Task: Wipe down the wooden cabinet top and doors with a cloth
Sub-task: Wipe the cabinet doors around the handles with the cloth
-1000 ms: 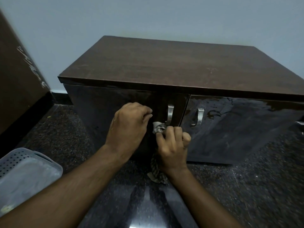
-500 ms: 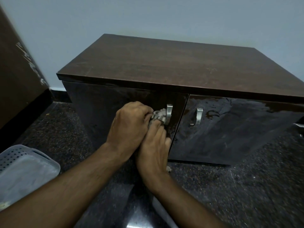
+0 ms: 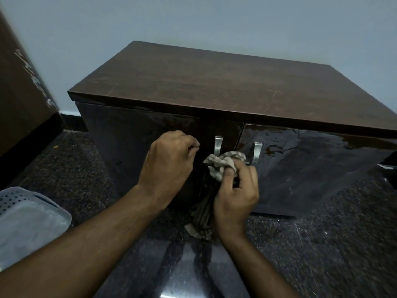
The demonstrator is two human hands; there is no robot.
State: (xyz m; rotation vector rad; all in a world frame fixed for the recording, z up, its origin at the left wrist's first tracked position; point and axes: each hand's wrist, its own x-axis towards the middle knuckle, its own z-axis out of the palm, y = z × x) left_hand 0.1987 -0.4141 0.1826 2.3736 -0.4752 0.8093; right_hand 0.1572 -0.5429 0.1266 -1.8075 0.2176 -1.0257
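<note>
1. Where the pale wall meets the dark speckled floor [image 3: 322, 244] stands the wooden cabinet [image 3: 214, 82]: matte brown top, faintly scuffed, with two glossy dark doors below.
2. Left door [image 3: 129, 147]: shut, surface sheened; one curved metal handle [image 3: 217, 145] near its inner edge.
3. Right door [image 3: 311, 168]: shut, with wet-looking streaks and blotches across its upper part; a matching metal handle [image 3: 256, 152] near its inner edge.
4. Cloth [image 3: 223, 162]: a striped beige-and-brown rag, its upper end bunched into a wad in front of the seam between the doors, between the two handles and level with their lower ends. The remainder hangs down towards the floor. Whether the wad touches the door face cannot be told.
5. Right hand [image 3: 236, 194]: fingers curled round the bunched cloth, thumb pressed on top of the wad, back of the hand towards the viewer.
6. Left hand [image 3: 169, 162]: closed into a loose fist before the left door, just left of its handle, apart from the cloth. Whether anything is pinched inside it cannot be told.
7. Perforated grey plastic basket [image 3: 28, 220]: on the floor at lower left, well apart from the cabinet.
8. Brown wooden panel [image 3: 21, 93]: at far left, marked with pale scratches.
</note>
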